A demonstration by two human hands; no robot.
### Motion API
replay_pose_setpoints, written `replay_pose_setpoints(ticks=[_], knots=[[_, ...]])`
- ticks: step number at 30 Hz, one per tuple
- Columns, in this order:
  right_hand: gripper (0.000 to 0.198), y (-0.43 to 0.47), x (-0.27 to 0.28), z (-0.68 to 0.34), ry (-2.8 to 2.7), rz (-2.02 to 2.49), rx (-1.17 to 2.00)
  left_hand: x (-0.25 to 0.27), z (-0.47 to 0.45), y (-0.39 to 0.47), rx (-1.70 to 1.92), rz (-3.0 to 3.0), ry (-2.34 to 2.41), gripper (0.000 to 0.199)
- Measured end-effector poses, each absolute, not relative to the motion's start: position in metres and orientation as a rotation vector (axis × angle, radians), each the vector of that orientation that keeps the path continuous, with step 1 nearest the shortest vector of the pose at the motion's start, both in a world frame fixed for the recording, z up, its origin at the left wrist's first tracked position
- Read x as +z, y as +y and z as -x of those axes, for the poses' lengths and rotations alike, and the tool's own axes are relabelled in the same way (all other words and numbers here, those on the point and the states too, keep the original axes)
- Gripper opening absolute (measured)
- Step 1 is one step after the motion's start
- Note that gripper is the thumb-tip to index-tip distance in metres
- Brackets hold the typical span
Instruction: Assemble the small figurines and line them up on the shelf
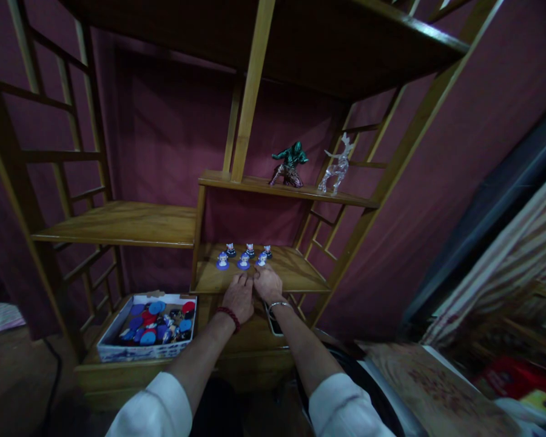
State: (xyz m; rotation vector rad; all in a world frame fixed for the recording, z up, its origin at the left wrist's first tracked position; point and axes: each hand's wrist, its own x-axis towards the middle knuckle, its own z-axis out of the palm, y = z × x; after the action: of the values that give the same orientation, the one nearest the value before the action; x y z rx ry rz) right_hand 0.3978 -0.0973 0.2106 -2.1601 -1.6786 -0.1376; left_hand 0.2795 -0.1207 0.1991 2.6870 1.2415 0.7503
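Two rows of small figurines stand on the low wooden shelf (pixel 300 273). In the back row are three dark-based figurines with pale heads, one of them a middle figurine (pixel 250 249). The front row has three with purple-blue round bases: a left figurine (pixel 222 261), a centre figurine (pixel 243 261) and a right figurine (pixel 262 259). My right hand (pixel 268 284), with a silver bangle, has its closed fingers at the right figurine. Beside it, my left hand (pixel 239 295), with a red bracelet, rests at the shelf's front edge, fingers curled; whatever they hold is hidden.
An open box (pixel 145 352) full of small red, blue and purple pieces sits lower left. A dark flat object with a pale rim (pixel 275 325) lies under my right wrist. Above stand a green figure (pixel 292 164) and a clear deer (pixel 337 167). A wooden upright (pixel 201 230) borders the shelf.
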Motion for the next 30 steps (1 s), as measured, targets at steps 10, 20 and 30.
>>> replay_pose_setpoints(ticks=[10,20,30], knots=[[0.036,-0.0947,0.2065,-0.3994,-1.658,2.162,-0.154,0.1965,-0.2810,-0.1212,0.774,-2.709,1.256,0.047],[0.037,-0.0960,0.2087,-0.3978,-1.662,2.196,-0.150,0.1940,-0.2822,-0.1204,0.778,-2.726,1.262,0.050],[0.037,-0.0951,0.2094,-0.3976,-1.671,2.214,-0.147,0.1967,-0.2812,-0.1215,0.762,-2.696,1.229,0.051]])
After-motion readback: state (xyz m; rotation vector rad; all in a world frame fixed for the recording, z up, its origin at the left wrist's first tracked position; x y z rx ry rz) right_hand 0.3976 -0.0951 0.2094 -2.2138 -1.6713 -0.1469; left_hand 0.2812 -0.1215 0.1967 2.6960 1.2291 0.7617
